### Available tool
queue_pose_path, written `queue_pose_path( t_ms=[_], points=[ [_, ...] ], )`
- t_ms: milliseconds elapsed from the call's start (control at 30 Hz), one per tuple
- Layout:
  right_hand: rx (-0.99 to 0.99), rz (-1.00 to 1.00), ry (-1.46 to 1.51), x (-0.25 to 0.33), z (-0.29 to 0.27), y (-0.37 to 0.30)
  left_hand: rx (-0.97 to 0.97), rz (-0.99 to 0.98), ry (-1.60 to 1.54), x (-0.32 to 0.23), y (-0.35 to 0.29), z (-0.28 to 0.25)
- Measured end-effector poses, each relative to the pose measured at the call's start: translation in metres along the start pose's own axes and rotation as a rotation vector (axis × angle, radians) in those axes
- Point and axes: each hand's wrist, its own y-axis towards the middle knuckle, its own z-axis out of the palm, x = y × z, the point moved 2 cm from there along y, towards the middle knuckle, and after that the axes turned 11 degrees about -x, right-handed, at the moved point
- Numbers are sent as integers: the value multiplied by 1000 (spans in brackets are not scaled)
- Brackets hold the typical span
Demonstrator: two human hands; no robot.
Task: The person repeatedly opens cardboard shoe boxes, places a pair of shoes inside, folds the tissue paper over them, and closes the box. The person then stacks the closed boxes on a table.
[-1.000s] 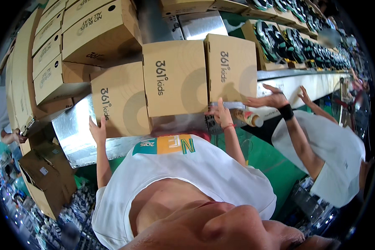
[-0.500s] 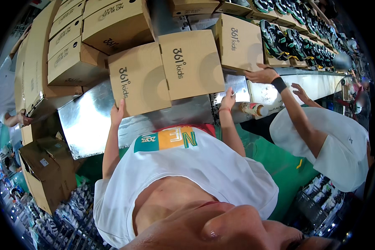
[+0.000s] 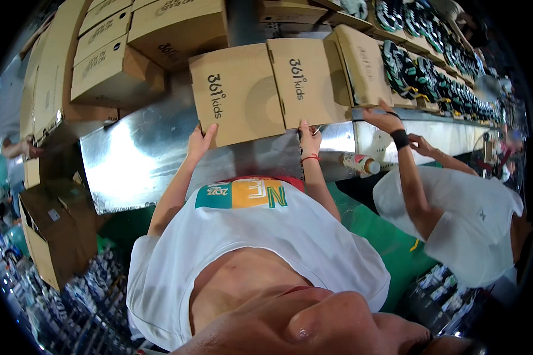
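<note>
Two closed brown cardboard shoe boxes lie side by side in front of me, the left box [image 3: 243, 100] touching the right box [image 3: 317, 97]. My left hand [image 3: 201, 143] grips the lower left corner of the left box, thumb on top. My right hand [image 3: 310, 142] holds the near edge of the right box, a finger over its lid. A thin pale thing sticks out by its fingers, too small to name. Against the right box's far right side stands a third shoe box [image 3: 366, 68], tilted, with a co-worker's hand [image 3: 385, 118] near its lower edge.
Stacked shoe boxes [image 3: 115, 74] stand left on the metal table [image 3: 142, 160]. A drink bottle [image 3: 360, 163] lies to the right. Rows of dark sneakers [image 3: 400, 71] on boxes fill the far right. An open carton [image 3: 62, 231] sits lower left. A co-worker [image 3: 450, 207] is at the right.
Both of my hands have shifted, pushing the two shoe boxes rightward along the table. The third box has moved right and tilted more. My right hand now overlaps the right box's near edge.
</note>
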Motion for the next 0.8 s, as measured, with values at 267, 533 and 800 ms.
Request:
queue_pose_path(
  t_ms=[267,533,800],
  points=[
    [347,-451,-1009,151,33,-4,6,-46,-118,-5,-6,-3],
    [598,-1693,-472,258,281,-34,23,-67,-436,-1,-5,7],
    [744,-1815,-1050,267,410,-15,49,-18,-294,26,8,17]
  ],
)
